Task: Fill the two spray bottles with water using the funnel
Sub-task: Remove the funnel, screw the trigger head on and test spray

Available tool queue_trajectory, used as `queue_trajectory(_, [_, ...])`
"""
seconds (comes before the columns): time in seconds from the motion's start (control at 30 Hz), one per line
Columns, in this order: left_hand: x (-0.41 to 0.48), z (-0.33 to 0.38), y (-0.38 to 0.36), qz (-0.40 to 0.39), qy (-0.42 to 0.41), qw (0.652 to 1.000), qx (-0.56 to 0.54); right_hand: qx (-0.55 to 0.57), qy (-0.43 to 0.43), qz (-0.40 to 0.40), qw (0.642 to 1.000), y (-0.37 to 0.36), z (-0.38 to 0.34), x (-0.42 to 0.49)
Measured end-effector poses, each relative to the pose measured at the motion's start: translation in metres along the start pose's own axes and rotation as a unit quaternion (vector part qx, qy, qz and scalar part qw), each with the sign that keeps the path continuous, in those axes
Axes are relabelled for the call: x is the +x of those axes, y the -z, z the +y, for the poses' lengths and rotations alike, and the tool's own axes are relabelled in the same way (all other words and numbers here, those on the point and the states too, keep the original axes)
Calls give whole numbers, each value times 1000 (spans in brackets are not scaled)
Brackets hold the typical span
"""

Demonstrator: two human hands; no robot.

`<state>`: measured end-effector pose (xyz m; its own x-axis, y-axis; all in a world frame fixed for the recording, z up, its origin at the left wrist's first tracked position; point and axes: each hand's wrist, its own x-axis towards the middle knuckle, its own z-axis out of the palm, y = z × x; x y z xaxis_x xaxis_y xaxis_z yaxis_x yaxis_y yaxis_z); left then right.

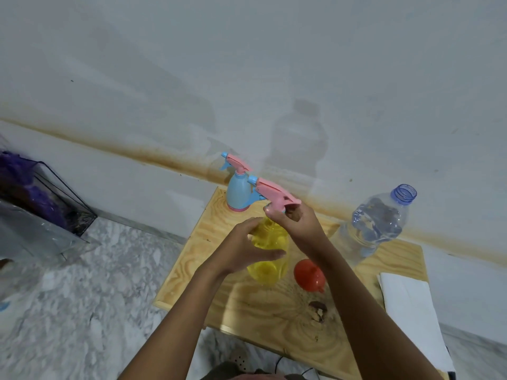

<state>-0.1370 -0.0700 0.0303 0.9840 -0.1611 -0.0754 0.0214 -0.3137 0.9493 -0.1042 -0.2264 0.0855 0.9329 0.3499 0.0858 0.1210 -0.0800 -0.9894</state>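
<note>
A yellow spray bottle [270, 250] stands in the middle of the wooden table [214, 231]. My left hand [244, 246] wraps its body from the left. My right hand [295, 219] grips the pink and blue spray head [270, 192] at the bottle's neck. Behind it, at the far left corner, stands a blue spray bottle [238, 192] with its pink head on. A red funnel [309, 275] lies on its side to the right of the yellow bottle, partly hidden by my right forearm. A large clear water bottle [375, 226] with no cap stands at the right.
A white folded cloth or paper [411, 305] lies on the table's right edge. A dark stain [318, 309] marks the wood near the front. A clear box with purple stuff [35, 198] sits on the marble floor at left. The wall runs close behind the table.
</note>
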Motion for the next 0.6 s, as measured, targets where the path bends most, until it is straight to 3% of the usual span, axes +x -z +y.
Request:
queue_trajectory(0.17, [-1,-3,4,-84,56,995,-14,-20,-73,-122,990,0,-4,17])
queue_trajectory(0.33, [0,-22,10,-96,99,990,-35,2,-99,-110,989,-9,9,27])
queue_trajectory(0.5, [0,-68,20,-20,187,982,-20,23,-147,-71,986,-10,37,34])
queue_trajectory(0.6, [8,-106,18,70,236,954,170,-22,-229,-82,970,-14,52,39])
